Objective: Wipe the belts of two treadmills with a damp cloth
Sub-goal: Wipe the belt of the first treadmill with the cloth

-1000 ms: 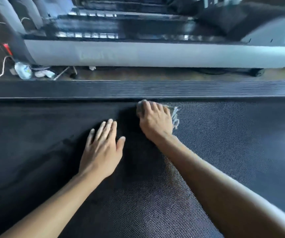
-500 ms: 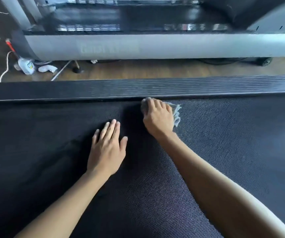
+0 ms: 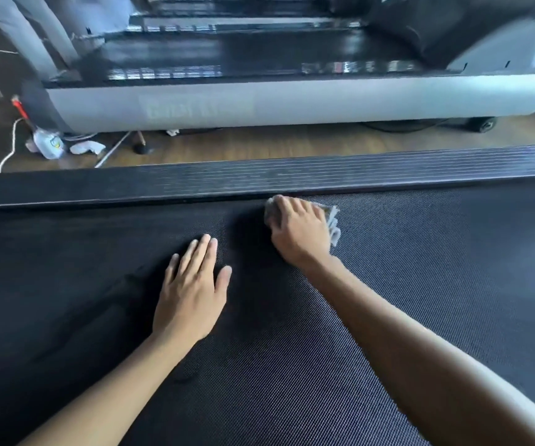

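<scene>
A dark woven treadmill belt [image 3: 420, 284] fills the lower part of the view. My right hand [image 3: 298, 230] holds a small grey cloth [image 3: 332, 220] against the belt at its far edge, with fingers curled over it beside the ribbed side rail [image 3: 356, 175]. My left hand [image 3: 192, 291] lies flat on the belt, fingers straight, a little nearer and to the left. A second treadmill with a grey side cover [image 3: 292, 101] and a dark belt [image 3: 259, 53] stands across the floor strip.
A wooden floor strip [image 3: 292, 143] separates the two machines. At the left on the floor lie a plastic bottle [image 3: 47, 143], a white cord [image 3: 11, 146], a red-handled tool [image 3: 20, 107] and a thin rod [image 3: 111, 152]. A small wheel [image 3: 485, 123] sits under the far treadmill.
My right hand and cloth stay at the belt's far edge, shifted a little to the right. My left hand remains flat on the belt. The camera view tilted slightly.
</scene>
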`<act>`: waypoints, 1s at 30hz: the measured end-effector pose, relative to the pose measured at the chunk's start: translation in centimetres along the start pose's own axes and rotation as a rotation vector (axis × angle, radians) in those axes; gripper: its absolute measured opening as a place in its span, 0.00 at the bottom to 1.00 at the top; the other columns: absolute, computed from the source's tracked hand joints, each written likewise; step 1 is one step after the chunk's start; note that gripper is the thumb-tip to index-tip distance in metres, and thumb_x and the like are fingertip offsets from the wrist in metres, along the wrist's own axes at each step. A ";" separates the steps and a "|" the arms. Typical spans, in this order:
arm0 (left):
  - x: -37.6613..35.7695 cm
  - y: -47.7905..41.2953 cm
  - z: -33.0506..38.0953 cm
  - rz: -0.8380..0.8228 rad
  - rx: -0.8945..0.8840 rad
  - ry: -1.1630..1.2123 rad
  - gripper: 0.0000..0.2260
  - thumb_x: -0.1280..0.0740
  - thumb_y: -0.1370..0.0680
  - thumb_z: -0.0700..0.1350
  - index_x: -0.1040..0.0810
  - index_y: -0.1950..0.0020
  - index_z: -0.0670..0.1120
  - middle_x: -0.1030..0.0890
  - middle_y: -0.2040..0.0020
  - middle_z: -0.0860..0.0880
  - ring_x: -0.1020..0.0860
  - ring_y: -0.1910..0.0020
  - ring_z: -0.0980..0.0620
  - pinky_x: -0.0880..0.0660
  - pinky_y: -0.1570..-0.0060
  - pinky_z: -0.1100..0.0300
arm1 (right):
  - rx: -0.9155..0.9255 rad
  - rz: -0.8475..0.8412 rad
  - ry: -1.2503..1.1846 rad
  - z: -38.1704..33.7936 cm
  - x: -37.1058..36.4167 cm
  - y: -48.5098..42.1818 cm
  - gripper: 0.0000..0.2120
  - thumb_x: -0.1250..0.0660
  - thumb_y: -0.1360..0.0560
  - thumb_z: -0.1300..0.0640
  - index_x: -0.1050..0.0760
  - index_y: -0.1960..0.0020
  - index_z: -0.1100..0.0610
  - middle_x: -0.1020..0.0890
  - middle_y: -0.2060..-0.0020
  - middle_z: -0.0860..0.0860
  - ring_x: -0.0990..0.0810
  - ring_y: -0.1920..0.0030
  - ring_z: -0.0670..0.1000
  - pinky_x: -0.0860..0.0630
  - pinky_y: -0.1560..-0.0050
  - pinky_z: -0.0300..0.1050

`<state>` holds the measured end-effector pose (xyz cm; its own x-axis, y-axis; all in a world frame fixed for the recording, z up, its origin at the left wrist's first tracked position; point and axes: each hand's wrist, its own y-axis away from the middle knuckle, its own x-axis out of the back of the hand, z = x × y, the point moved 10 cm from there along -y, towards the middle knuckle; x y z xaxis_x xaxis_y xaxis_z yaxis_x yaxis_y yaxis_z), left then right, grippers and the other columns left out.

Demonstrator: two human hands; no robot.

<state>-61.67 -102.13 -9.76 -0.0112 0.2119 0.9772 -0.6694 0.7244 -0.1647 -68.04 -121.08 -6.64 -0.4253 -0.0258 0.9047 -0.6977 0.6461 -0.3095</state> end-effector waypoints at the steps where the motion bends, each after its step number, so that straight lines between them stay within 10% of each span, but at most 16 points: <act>1: -0.1 0.0 -0.1 0.000 0.000 0.008 0.35 0.64 0.25 0.63 0.48 0.21 0.49 0.49 0.21 0.55 0.51 0.23 0.58 0.54 0.25 0.55 | 0.075 -0.010 0.007 -2.4 -0.4 1.1 0.15 0.41 0.25 0.48 0.26 0.41 0.50 0.20 0.43 0.47 0.25 0.40 0.52 0.37 0.39 0.47; 6: 0.2 0.1 -0.2 -0.001 -0.008 0.032 0.27 0.55 0.18 0.59 0.49 0.21 0.49 0.50 0.21 0.55 0.52 0.23 0.57 0.55 0.25 0.55 | 0.310 -0.036 -0.025 -2.9 2.1 9.3 0.23 0.42 0.25 0.46 0.27 0.33 0.50 0.20 0.40 0.45 0.23 0.40 0.49 0.30 0.39 0.45; 15: 0.3 1.5 0.4 -0.060 0.028 0.098 0.25 0.52 0.17 0.54 0.48 0.21 0.49 0.49 0.21 0.53 0.52 0.22 0.54 0.55 0.25 0.52 | -0.058 -0.030 0.053 4.0 4.1 8.4 0.21 0.41 0.21 0.46 0.33 0.30 0.49 0.27 0.32 0.45 0.33 0.30 0.50 0.40 0.32 0.48; 24: 1.0 8.1 1.5 -0.118 -0.077 0.013 0.27 0.60 0.19 0.59 0.52 0.21 0.50 0.53 0.21 0.54 0.55 0.22 0.54 0.57 0.26 0.55 | 0.327 -0.130 0.004 0.1 6.8 21.2 0.27 0.46 0.24 0.38 0.32 0.28 0.47 0.25 0.34 0.41 0.28 0.34 0.44 0.39 0.33 0.38; 30: 1.1 7.9 1.4 -0.193 -0.095 0.020 0.26 0.55 0.18 0.58 0.51 0.21 0.50 0.53 0.21 0.54 0.54 0.22 0.54 0.55 0.25 0.54 | 0.078 -0.101 0.071 5.1 6.7 15.3 0.22 0.41 0.21 0.42 0.35 0.28 0.47 0.27 0.32 0.45 0.32 0.30 0.50 0.41 0.32 0.45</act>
<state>-68.02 -97.14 -9.82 0.1258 0.0759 0.9891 -0.5844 0.8114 0.0121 -84.53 -115.27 -6.83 -0.3109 -0.0317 0.9499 -0.7785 0.5819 -0.2354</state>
